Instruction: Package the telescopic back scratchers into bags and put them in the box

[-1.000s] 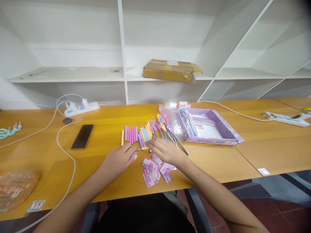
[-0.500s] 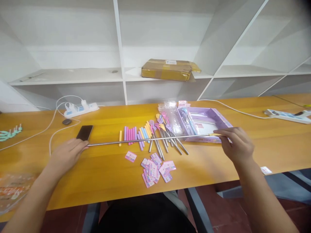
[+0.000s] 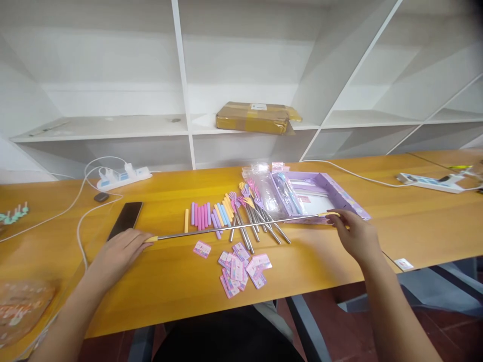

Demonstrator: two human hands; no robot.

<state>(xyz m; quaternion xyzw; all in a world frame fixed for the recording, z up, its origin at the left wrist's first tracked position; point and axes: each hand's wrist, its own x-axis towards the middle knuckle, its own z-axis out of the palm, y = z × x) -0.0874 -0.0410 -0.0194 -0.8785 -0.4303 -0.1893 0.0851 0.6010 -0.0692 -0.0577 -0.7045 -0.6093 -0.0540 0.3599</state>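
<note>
The head view shows pink cards (image 3: 236,269) nearest. Farther off, a long metal rod (image 3: 264,223) spans between the hands: the left hand (image 3: 118,254) grasps its yellow end in the fingertips, the right hand (image 3: 356,236) pinches the opposite one. Beyond lie coloured tubes (image 3: 206,215), back scratchers (image 3: 247,201) and a purple box (image 3: 345,197).

Bench (image 3: 309,266), centre: tubes (image 3: 206,216), in a row. Right of these: back scratchers (image 3: 249,202), piled; farther right, box (image 3: 345,196), with bag (image 3: 289,193) at its left end. Nearer edge: cards (image 3: 236,269), heaped, one apart to the left. Left: phone (image 3: 126,217); behind it, power strip (image 3: 124,180). Rod (image 3: 238,227): crosswise between left hand (image 3: 116,254) and right hand (image 3: 352,234), crossing before tubes and back scratchers. Behind: carton (image 3: 249,120) on shelf (image 3: 204,123).
</note>
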